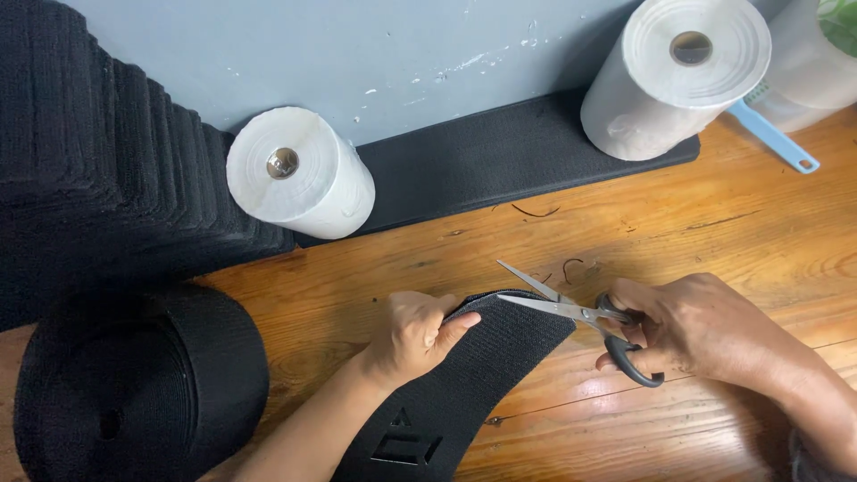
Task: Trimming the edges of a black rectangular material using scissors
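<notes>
At my far left a stack of cut black pieces (98, 170) leans against the grey wall (384, 54), and below it a big roll of black webbing (134, 384) lies on the wooden desk (714, 232). A white roll (299, 174) rests beside the stack, in front of a black strip (500, 152) laid along the wall. My left hand (412, 335) pinches the rounded end of the black band (482, 375), thumb on top and fingers curled beneath, holding it flat against the desk. The scissors (571, 312) in my right hand (692, 326) are open, blades set at the band's end edge, my fingers hooked through the black handles. I judge I am mid-trim, shaping that end; the cut calls for a steady hold and a closing squeeze along the curve. Farther right stand a larger white roll (678, 76) and a white container (817, 67) with a blue handle (772, 134); I cannot tell its contents.
</notes>
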